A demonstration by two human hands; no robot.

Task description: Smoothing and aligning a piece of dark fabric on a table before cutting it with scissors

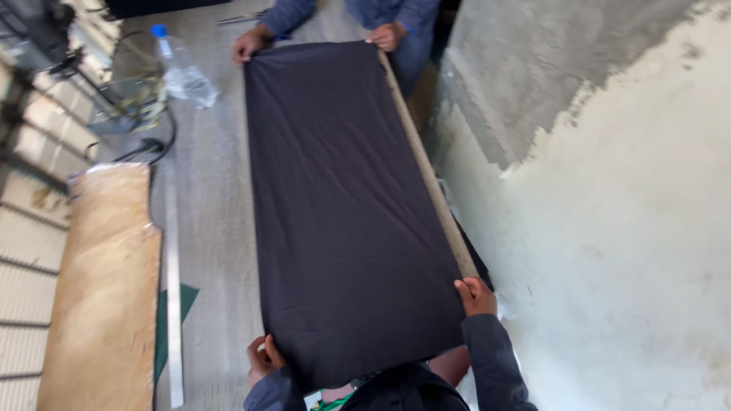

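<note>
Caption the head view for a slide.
Two hands hold a dark cloth flat on a table; a co-worker's hands pin the far end.

**Both my hands low, arms apart**

My left hand (261, 358) sits near the bottom of the view, fingers curled shut in a pinch. My right hand (477, 297) reaches further forward (sleeve down to the wrist), fingers bent over and gripping, knuckles up.

The cloth (346, 205) is plain black, no pattern, on a grey wood-grain table (213, 198). A tan board (99, 289) lies beside a silver ruler (173, 281); the clear bottle (181, 68) has a blue cap. The sleeves (491, 358) are dark blue.
</note>
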